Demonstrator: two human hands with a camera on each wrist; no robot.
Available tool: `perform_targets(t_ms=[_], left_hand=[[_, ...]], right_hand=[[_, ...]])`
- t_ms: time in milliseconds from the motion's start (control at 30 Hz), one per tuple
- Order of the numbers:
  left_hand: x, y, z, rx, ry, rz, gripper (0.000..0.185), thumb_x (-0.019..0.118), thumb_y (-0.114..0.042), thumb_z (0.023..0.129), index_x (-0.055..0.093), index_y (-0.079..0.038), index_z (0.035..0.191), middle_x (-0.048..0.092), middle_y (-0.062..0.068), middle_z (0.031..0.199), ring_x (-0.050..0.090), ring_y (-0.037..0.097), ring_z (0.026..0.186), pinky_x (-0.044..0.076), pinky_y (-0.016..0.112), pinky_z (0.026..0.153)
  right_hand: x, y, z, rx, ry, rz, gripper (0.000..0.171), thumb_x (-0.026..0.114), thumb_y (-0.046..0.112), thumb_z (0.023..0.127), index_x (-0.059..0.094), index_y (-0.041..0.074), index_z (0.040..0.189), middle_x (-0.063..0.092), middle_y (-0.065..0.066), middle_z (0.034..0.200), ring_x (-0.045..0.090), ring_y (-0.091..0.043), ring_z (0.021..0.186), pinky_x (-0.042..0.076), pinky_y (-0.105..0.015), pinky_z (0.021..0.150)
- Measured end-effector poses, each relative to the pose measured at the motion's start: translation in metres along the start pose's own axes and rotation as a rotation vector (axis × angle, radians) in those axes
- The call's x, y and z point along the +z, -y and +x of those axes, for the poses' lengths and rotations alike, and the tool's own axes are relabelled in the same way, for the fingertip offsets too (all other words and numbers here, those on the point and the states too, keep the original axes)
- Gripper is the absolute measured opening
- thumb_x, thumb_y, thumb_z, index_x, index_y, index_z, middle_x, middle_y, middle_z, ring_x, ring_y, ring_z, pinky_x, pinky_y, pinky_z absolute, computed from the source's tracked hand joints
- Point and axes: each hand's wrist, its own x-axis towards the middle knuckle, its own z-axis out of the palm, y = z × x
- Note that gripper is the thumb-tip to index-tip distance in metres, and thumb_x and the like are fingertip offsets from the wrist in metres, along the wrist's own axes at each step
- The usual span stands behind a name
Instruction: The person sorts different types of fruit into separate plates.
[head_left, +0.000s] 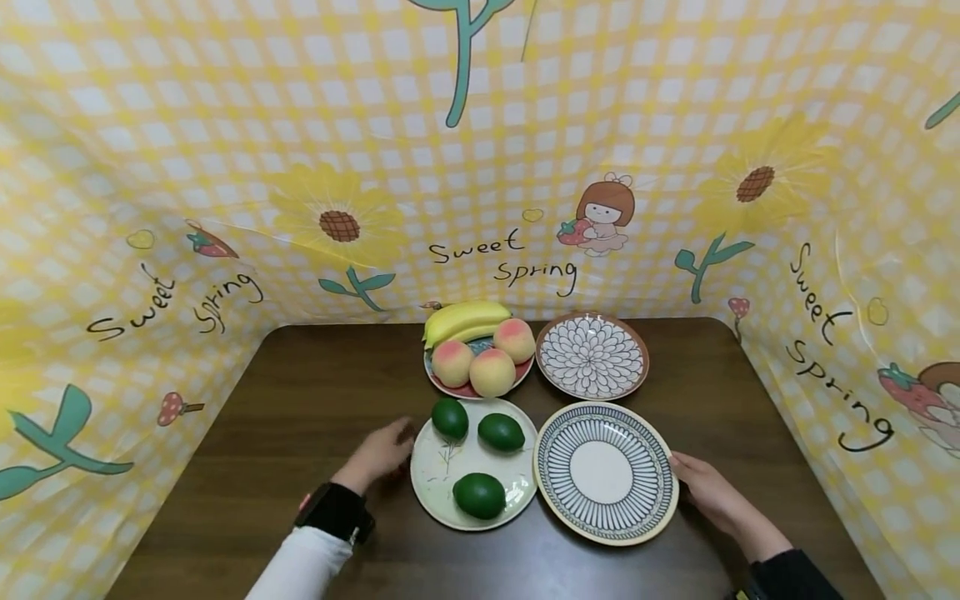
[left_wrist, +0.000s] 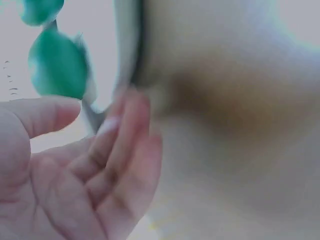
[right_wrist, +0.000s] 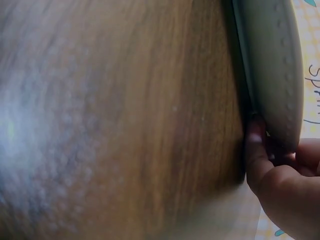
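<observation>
In the head view my right hand (head_left: 705, 490) pinches the right rim of a black-and-white striped plate (head_left: 602, 472). The right wrist view shows the plate's pale underside (right_wrist: 275, 70), with the fingers at its edge. My left hand (head_left: 382, 452) is beside the left rim of a pale green plate (head_left: 442, 508), its fingers loosely bent and nothing held between them. Several smooth, dark green oval fruits (head_left: 479, 496) lie on that plate. In the left wrist view, the left thumb and fingers stand apart, near a green fruit (left_wrist: 59, 65).
Behind the pale green plate, another plate bears bananas (head_left: 468, 323) and several peaches (head_left: 492, 372). A brown-rimmed plate with a petal pattern (head_left: 592, 357) stands behind the striped one. The dark wooden table (head_left: 300, 392) is enclosed by a yellow checked cloth (head_left: 480, 167).
</observation>
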Motion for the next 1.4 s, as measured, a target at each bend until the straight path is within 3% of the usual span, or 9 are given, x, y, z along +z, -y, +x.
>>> perform_targets(t_ms=[100,133,267,433,567,767,967,1233,1400], left_hand=[[-0.020,-0.032,0.024,0.140,-0.114,0.164,0.056,0.059,-0.020,0.102,0.045,0.006,0.150,0.061,0.034,0.133,0.063,0.048,0.117,0.050,0.058,0.103],[-0.025,-0.045,0.033,0.204,-0.131,0.183,0.058,0.062,-0.022,0.101,0.046,0.006,0.150,0.059,0.035,0.136,0.057,0.050,0.127,0.048,0.060,0.106],[-0.030,-0.098,0.066,0.361,-0.084,0.214,0.071,0.071,-0.028,0.096,0.042,0.003,0.153,0.049,0.032,0.150,0.045,0.049,0.142,0.040,0.059,0.116],[-0.012,-0.135,0.098,0.388,0.009,0.333,0.084,0.081,-0.029,0.087,0.042,0.006,0.152,0.051,0.026,0.152,0.050,0.041,0.141,0.041,0.049,0.119],[0.008,-0.136,0.115,0.319,0.037,0.408,0.087,0.085,-0.027,0.081,0.044,0.006,0.149,0.054,0.025,0.149,0.051,0.040,0.140,0.041,0.047,0.119],[0.024,-0.127,0.120,0.241,0.035,0.401,0.084,0.087,-0.023,0.080,0.046,0.003,0.149,0.053,0.024,0.150,0.049,0.039,0.142,0.041,0.048,0.119],[0.024,-0.123,0.117,0.243,0.004,0.343,0.089,0.087,-0.022,0.081,0.040,-0.001,0.154,0.045,0.026,0.155,0.045,0.041,0.144,0.043,0.050,0.117],[0.025,-0.120,0.116,0.280,-0.008,0.366,0.083,0.084,-0.023,0.084,0.042,-0.001,0.152,0.049,0.027,0.151,0.049,0.042,0.140,0.046,0.050,0.113],[0.025,-0.121,0.119,0.293,-0.006,0.369,0.084,0.082,-0.024,0.084,0.040,0.001,0.153,0.049,0.027,0.151,0.049,0.041,0.141,0.044,0.049,0.116]], right_hand=[[0.000,-0.002,-0.004,-0.007,-0.017,0.014,0.056,0.024,0.019,0.113,0.024,-0.021,0.152,0.034,-0.038,0.157,0.036,-0.044,0.147,0.043,-0.050,0.116],[-0.001,-0.003,-0.006,-0.010,-0.024,0.014,0.055,0.024,0.018,0.113,0.025,-0.021,0.151,0.035,-0.038,0.156,0.037,-0.043,0.146,0.044,-0.048,0.114],[-0.002,-0.003,-0.006,-0.016,-0.036,0.030,0.054,0.027,0.019,0.113,0.029,-0.020,0.151,0.040,-0.036,0.154,0.045,-0.037,0.142,0.049,-0.040,0.108],[0.003,-0.004,-0.002,-0.035,-0.039,0.069,0.053,0.030,0.018,0.113,0.034,-0.020,0.149,0.046,-0.035,0.150,0.054,-0.030,0.134,0.052,-0.035,0.102],[0.008,-0.004,0.001,-0.039,-0.046,0.058,0.051,0.029,0.015,0.113,0.036,-0.021,0.147,0.048,-0.036,0.149,0.053,-0.032,0.133,0.052,-0.037,0.102],[0.009,-0.006,-0.001,-0.022,-0.065,0.054,0.052,0.028,0.016,0.113,0.033,-0.022,0.148,0.044,-0.036,0.151,0.048,-0.039,0.140,0.049,-0.044,0.109],[0.009,-0.005,0.000,-0.034,-0.082,0.053,0.052,0.029,0.016,0.113,0.034,-0.023,0.146,0.047,-0.037,0.149,0.052,-0.035,0.135,0.050,-0.039,0.105],[0.010,-0.007,0.001,-0.055,-0.093,0.042,0.050,0.029,0.014,0.112,0.036,-0.022,0.146,0.050,-0.035,0.146,0.053,-0.032,0.132,0.050,-0.037,0.104],[0.010,-0.006,0.000,-0.055,-0.104,0.024,0.050,0.028,0.014,0.112,0.037,-0.021,0.147,0.048,-0.035,0.149,0.047,-0.041,0.140,0.045,-0.047,0.113]])
